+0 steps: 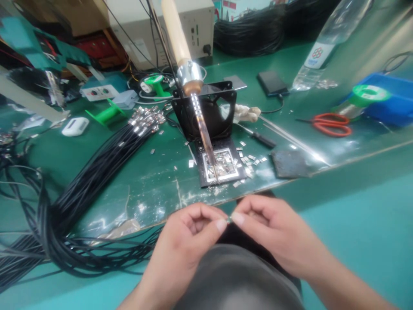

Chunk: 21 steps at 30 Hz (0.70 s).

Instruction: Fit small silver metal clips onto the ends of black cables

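Observation:
My left hand (pixel 185 241) and my right hand (pixel 267 230) meet just below the green bench's front edge (pixel 322 172). Both are closed in a pinch, thumb tips touching, on one tiny shiny metal piece (pixel 228 220). Straight ahead a soldering iron (pixel 189 77) with a pale wooden handle leans on a black stand (pixel 206 114). Its tip rests on a small black pad (pixel 221 165) strewn with several small metal clips. A thick bundle of black cables (pixel 97 172) with metal terminals at the far end lies to the left.
Red-handled scissors (pixel 332 124), a green solder spool (pixel 368 94), a blue tray (pixel 393 103), a clear plastic bottle (pixel 325 43) and a dark phone (pixel 272 82) sit at right. A beige machine (pixel 161 26), green spool holders (pixel 155 84) and a white box (pixel 75 126) stand at back left.

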Available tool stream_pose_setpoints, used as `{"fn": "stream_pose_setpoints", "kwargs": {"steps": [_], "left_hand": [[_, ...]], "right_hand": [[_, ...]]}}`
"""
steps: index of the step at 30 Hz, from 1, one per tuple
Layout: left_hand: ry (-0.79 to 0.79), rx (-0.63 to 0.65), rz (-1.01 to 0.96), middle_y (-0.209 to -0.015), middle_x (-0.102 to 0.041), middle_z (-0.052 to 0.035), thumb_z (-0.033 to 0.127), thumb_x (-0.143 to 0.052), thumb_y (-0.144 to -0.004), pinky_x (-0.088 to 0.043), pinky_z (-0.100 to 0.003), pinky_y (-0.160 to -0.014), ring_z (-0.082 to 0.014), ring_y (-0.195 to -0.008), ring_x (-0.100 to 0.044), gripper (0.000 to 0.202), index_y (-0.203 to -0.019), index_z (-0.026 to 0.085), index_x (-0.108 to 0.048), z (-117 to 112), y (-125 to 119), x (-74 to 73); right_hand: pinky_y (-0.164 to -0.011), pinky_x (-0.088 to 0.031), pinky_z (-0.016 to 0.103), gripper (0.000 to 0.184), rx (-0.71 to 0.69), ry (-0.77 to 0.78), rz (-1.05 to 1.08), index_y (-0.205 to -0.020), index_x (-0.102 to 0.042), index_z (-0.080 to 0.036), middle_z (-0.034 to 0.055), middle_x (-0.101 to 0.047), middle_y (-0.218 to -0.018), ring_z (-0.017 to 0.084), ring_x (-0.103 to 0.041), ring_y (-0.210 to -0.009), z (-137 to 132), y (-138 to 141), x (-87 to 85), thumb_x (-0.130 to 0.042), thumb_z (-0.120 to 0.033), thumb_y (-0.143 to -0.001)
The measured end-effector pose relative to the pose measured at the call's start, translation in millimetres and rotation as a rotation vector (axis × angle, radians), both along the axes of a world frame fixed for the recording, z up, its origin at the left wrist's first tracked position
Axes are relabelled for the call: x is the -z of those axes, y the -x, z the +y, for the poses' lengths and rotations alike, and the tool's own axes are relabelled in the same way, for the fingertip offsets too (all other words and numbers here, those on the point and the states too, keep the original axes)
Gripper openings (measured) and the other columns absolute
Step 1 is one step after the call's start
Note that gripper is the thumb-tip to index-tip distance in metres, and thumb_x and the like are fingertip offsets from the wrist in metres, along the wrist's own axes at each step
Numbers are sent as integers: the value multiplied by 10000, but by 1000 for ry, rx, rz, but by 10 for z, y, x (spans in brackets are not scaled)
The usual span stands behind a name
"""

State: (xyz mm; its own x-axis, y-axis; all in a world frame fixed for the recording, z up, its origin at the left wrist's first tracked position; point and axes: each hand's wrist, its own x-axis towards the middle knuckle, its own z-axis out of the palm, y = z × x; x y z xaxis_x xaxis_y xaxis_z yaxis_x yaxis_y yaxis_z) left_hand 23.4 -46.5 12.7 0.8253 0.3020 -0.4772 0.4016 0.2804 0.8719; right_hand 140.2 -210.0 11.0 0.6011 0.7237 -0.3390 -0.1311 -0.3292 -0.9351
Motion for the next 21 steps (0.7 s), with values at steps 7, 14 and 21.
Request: {"fn": "stream_pose_setpoints", "kwargs": {"steps": [7,14,21], "left_hand": [[82,-1,-11,-828,-767,-2,298,-843,-868,-415,-212,-618,-84,-616,-506,173,-773,181,-756,23,-32,7],[94,-37,-8,-808,-766,5,258,-848,-834,-382,-211,-582,-70,-577,-461,155,-743,178,-750,15,-49,2],[90,-33,-17,-809,-768,5,230,-841,-827,-380,-219,-583,-78,-586,-480,145,-724,183,-751,19,-64,6]], "right_hand": [[-558,-352,264,303,-39,10,2,-789,-674,-190,-18,-539,-687,129,-428,-619,17,-46,8,-633,-449,-941],[-554,-347,271,306,-34,8,4,-788,-681,-191,-4,-566,-705,134,-442,-630,16,-37,-7,-629,-448,-945],[-539,-326,270,291,-23,-2,21,-792,-695,-197,-1,-575,-708,136,-447,-620,13,-27,-15,-651,-441,-945]]}}
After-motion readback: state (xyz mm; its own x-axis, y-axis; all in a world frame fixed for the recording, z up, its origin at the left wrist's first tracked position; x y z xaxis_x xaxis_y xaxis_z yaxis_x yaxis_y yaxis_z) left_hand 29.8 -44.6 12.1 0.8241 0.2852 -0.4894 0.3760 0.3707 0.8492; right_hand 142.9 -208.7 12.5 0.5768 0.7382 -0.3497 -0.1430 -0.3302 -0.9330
